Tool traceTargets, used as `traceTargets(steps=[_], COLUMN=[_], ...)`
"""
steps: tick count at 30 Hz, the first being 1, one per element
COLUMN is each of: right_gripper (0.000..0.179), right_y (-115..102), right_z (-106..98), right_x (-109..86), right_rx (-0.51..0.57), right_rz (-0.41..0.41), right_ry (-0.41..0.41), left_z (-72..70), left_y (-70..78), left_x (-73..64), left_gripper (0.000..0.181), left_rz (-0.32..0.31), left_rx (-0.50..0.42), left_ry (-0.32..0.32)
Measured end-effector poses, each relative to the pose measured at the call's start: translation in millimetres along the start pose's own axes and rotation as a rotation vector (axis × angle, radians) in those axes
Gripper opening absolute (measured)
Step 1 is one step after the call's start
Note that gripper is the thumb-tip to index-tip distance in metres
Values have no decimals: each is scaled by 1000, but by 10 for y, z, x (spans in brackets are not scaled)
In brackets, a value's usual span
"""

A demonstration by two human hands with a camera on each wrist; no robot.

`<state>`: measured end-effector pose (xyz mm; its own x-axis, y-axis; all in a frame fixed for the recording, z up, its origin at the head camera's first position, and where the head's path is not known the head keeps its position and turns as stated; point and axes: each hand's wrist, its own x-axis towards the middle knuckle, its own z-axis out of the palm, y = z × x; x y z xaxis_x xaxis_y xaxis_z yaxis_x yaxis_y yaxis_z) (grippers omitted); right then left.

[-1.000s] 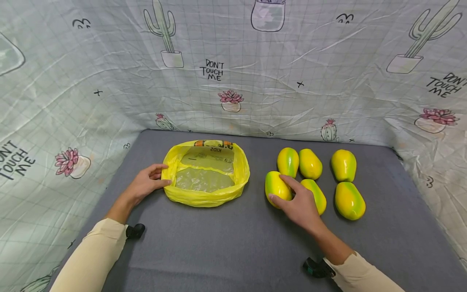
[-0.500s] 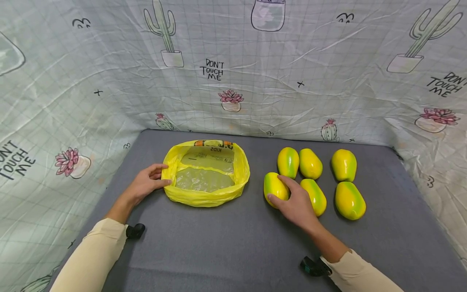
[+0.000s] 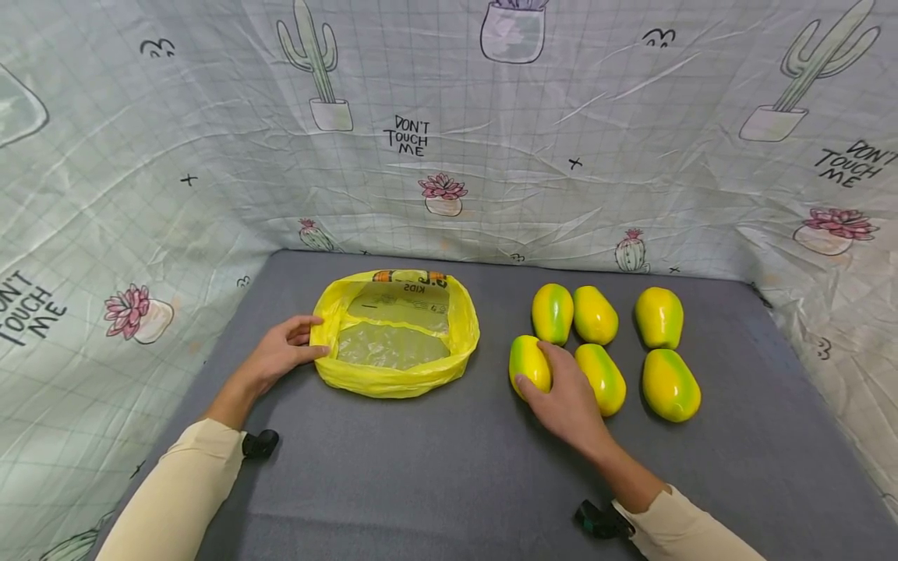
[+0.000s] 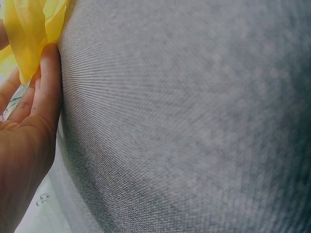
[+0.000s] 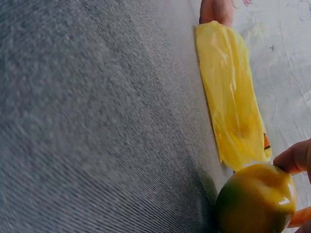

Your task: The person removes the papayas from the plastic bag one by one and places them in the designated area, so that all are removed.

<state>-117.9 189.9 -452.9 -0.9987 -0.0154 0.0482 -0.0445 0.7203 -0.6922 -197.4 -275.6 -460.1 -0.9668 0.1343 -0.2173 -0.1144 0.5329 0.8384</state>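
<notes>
A yellow plastic bag (image 3: 393,382) stands with its mouth spread wide, left of the middle of the table. At the bag's left side my left hand (image 3: 277,354) holds the rim between thumb and fingers; yellow plastic (image 4: 36,34) lies between them in the left wrist view. My right hand (image 3: 567,393) grips a glossy yellow-green mango (image 3: 529,365) from its right side, thumb in front. In the right wrist view this mango (image 5: 255,201) is close to the table, with fingertips (image 5: 291,158) on it. Whether it touches the cloth is hard to tell.
Several more mangoes lie around the right hand: one behind (image 3: 553,313), one close on its right (image 3: 602,379), and a pair farther right, the nearer one (image 3: 671,386) in front. Grey cloth covers the table (image 3: 421,483). A printed curtain (image 3: 519,156) closes off the back and sides.
The right hand and the mango in it have shifted slightly toward the near side. The left hand and the bag have stayed put.
</notes>
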Motion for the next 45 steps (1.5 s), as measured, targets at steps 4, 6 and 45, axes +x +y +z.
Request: traceTargets(steps=[4,6,45], right_gripper=[68,68,78], right_y=[-9,-10,-163], right_z=[25,34,-140], right_x=[0,1,-122], right_rx=[-12,-23,-107], right_rz=[1,-5,-71], right_ry=[0,3,33], left_z=[-3,-5,-21], left_y=[-8,-9,11], left_x=[9,11,43], left_gripper=[76,76,74], left_rz=[-1,-1,-8], left_rx=[0,0,12], left_ry=[0,0,-26])
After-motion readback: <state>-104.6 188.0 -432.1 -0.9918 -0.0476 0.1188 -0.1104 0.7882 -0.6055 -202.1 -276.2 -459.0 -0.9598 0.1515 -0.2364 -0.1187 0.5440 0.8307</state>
